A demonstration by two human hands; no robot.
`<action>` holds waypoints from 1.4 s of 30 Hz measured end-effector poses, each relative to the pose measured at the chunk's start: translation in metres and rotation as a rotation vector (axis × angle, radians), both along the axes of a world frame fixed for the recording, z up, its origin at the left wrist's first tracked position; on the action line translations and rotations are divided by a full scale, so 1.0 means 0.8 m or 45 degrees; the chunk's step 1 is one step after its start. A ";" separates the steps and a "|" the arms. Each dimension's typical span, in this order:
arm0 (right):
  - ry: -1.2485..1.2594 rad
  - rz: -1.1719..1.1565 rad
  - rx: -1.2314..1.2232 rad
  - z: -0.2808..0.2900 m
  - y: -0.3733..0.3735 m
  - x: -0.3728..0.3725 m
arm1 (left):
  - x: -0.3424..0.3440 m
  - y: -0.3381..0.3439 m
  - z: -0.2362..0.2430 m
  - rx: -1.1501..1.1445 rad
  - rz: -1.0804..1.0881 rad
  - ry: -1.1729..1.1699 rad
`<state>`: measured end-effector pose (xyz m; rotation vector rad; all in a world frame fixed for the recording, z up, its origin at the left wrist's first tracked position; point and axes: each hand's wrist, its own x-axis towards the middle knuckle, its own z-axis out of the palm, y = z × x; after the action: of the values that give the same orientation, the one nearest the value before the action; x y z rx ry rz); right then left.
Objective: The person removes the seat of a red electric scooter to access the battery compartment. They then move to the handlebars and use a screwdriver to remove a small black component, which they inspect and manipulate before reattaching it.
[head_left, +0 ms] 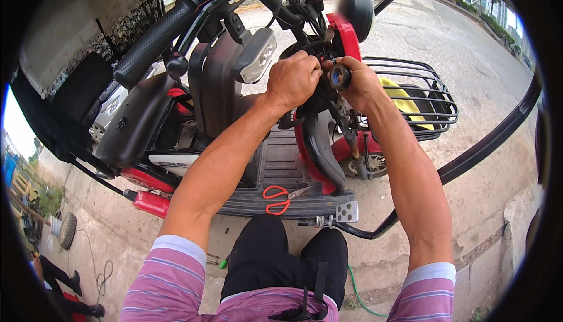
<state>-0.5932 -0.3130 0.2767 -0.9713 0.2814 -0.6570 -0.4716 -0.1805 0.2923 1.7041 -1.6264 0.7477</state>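
Observation:
My right hand (pixel 359 84) is closed around a roll of black tape (pixel 340 77), its round opening turned toward me. Close beside it, my left hand (pixel 295 80) is closed in a pinch; what its fingers hold is hidden. Both hands are at the steering column of a red and black electric tricycle, just below the red front panel (pixel 346 36) and a bundle of black cables (pixel 319 26). Scissors with red-orange handles (pixel 277 200) lie on the ribbed footboard (pixel 281 161) below my hands, blades pointing right.
A black wire basket (pixel 437 90) with a yellow cloth-like item sits right of my hands. The handlebar grip (pixel 158 43) and a lamp (pixel 258 55) stand at upper left. A black frame tube (pixel 481 146) curves around the right. A metal pedal (pixel 347 212) is near my knees. Another person's legs (pixel 61 275) show at lower left.

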 end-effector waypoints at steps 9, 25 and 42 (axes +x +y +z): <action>-0.018 0.038 0.038 -0.003 0.004 -0.001 | 0.001 -0.006 -0.004 -0.057 -0.028 0.115; 0.411 -0.192 -0.534 0.000 -0.001 0.000 | 0.012 -0.009 0.000 -0.036 -0.178 0.166; 0.417 -0.117 -0.476 0.019 0.005 0.007 | 0.011 0.000 0.006 0.065 -0.111 -0.008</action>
<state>-0.5877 -0.3090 0.2922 -1.4352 0.5062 -0.6450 -0.4627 -0.1803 0.2969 1.6559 -1.7254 0.6752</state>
